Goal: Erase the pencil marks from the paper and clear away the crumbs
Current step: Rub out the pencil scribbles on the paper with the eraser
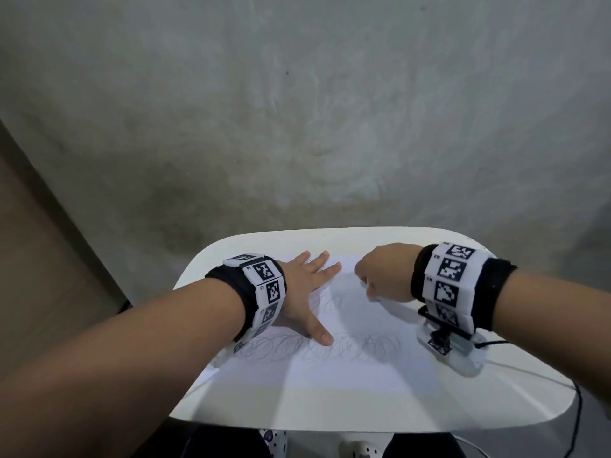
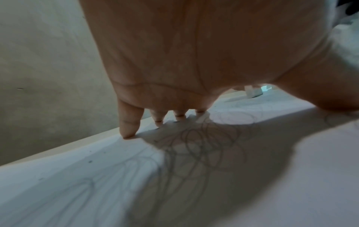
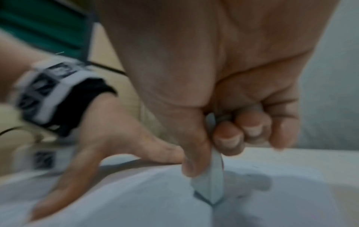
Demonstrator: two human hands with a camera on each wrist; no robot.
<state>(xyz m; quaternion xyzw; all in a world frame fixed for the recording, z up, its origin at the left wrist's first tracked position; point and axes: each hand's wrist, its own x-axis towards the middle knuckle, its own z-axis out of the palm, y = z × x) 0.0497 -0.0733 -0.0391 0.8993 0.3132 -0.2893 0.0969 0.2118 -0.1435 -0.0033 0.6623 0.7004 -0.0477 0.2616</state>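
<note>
A white sheet of paper (image 1: 347,375) lies on a small white table (image 1: 297,414). Looping pencil scribbles (image 1: 297,348) run across its middle and show under my left palm as scribbles (image 2: 204,145). My left hand (image 1: 307,292) lies flat on the paper's left part, fingers spread, thumb stretched toward the scribbles. My right hand (image 1: 380,276) hovers at the paper's far right, fingers curled. In the right wrist view the right hand (image 3: 209,153) pinches a pale grey eraser (image 3: 209,187) between thumb and fingers, its lower tip down on the paper (image 3: 136,207). This view is blurred.
The table has rounded corners and stands on a grey concrete floor (image 1: 297,110). A black cable (image 1: 578,401) hangs off the table's right edge. A small white block (image 2: 253,92) shows past my left palm. Small dark specks (image 2: 90,161) dot the paper near its far edge.
</note>
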